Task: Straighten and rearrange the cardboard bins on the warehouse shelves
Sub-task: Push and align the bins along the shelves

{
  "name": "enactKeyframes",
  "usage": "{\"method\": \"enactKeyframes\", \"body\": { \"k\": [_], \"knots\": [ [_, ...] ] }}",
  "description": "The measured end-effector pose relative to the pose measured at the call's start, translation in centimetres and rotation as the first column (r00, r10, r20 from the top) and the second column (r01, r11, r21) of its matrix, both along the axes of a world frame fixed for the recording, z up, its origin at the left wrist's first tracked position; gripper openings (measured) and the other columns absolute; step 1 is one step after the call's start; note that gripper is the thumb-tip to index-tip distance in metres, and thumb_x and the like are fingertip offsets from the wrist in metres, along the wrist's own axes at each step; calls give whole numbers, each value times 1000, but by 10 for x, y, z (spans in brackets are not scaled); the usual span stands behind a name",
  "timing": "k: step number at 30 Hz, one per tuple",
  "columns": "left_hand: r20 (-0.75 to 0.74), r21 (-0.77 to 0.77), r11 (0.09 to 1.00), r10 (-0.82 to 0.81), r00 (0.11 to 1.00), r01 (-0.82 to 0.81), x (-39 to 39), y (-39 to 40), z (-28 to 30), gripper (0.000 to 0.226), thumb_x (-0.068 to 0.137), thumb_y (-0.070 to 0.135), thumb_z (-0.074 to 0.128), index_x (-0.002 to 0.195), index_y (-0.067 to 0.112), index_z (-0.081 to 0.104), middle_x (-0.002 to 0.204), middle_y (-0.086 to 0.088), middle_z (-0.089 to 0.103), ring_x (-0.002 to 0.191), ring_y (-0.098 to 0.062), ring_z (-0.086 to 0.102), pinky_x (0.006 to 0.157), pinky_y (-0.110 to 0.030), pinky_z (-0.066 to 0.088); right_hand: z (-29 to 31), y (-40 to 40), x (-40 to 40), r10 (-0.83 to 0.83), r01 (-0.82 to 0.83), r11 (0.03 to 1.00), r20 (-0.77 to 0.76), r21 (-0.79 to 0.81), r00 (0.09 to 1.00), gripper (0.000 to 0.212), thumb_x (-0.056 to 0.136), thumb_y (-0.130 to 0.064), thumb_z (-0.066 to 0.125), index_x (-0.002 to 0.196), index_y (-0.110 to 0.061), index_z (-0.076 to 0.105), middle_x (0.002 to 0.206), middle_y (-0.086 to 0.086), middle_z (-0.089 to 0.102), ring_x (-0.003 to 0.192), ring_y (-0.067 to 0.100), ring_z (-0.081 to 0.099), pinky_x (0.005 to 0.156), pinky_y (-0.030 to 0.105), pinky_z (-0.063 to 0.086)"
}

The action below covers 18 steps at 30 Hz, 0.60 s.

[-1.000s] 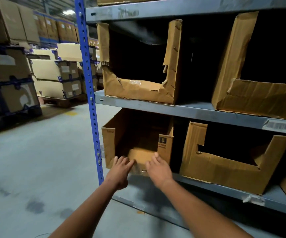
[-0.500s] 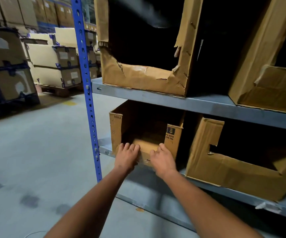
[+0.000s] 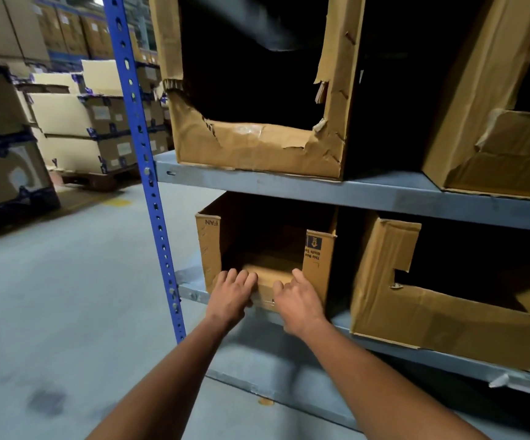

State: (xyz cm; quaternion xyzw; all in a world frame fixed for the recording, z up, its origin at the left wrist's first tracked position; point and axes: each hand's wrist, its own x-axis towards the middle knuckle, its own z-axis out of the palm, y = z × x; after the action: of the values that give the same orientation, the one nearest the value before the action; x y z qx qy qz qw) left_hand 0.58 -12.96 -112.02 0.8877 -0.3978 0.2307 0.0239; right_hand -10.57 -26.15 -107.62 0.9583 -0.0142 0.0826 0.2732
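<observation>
My left hand and right hand both pressed on the low front flap of the bin on the lower shelf, fingers curled over its top edge. The bin ran back from me, directly ahead. Upside-down print read "FAN" and "This Box".
</observation>
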Motion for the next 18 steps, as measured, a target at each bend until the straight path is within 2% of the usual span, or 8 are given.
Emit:
{"method": "enactKeyframes", "body": {
  "k": [6, 10, 14, 18],
  "knots": [
    [9, -31, 999, -26, 1000, 26, 5, 0, 5, 77, 37, 18, 90, 98, 20, 42, 81, 1, 56, 71, -21, 50, 64, -35, 46, 3, -1, 6, 9, -9, 1000, 20, -8, 1000, 44, 80, -34, 67, 108, -8, 44, 93, 13, 68, 91, 30, 62, 107, 41, 21],
    [-2, -62, 998, -9, 1000, 9, 3, 0, 0, 74, 39, 16, 90, 97, 19, 45, 82, 0, 55, 72, -22, 49, 66, -35, 45, 3, 0, 6, -7, 7, 1000, 16, -4, 1000, 42, 81, -30, 65, 110, -9, 45, 94, 11, 68, 92, 29, 62, 106, 41, 20],
    [-13, -30, 1000, 6, 1000, -6, 1, 0, -1, 71, 42, 18, 88, 97, 18, 43, 82, 0, 55, 72, -22, 48, 67, -35, 43, 2, 2, 5, -15, 15, 1000, 6, 14, 1000, 43, 81, -29, 66, 112, -8, 45, 95, 11, 68, 93, 28, 62, 107, 41, 19],
    [-18, -22, 999, 41, 999, -41, 0, -1, -1, 63, 45, 18, 87, 97, 17, 51, 84, -1, 55, 74, -23, 49, 70, -36, 45, 2, 0, 5, -20, 19, 999, 15, 47, 1000, 42, 81, -28, 66, 111, -8, 45, 95, 12, 68, 92, 29, 62, 108, 41, 19]
  ]
}}
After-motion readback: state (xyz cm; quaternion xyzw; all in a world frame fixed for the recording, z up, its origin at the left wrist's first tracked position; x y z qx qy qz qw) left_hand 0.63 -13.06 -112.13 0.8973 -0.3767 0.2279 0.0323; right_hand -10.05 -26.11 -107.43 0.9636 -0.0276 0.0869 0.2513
